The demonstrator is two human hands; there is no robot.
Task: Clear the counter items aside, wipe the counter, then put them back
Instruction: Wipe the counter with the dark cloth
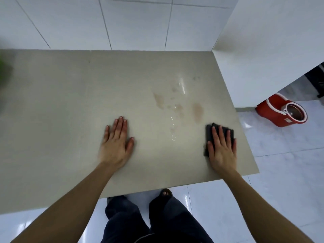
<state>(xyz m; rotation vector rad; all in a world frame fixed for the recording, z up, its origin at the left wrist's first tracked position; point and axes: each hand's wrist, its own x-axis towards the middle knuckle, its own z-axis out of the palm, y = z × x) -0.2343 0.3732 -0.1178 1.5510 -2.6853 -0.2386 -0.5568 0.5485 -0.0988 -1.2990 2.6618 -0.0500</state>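
Both your arms reach forward over the counter (70,102). Your left hand (116,143) lies flat, fingers spread, palm down on the bare surface, holding nothing. Your right hand (221,148) presses flat on a dark cloth (209,132) near the counter's right edge, beside reddish stains (197,110) and wet streaks. A green blur (4,71) at the left edge is unreadable.

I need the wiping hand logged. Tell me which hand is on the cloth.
The right hand presses flat on the dark cloth near the counter's right edge; the left hand lies on bare counter.
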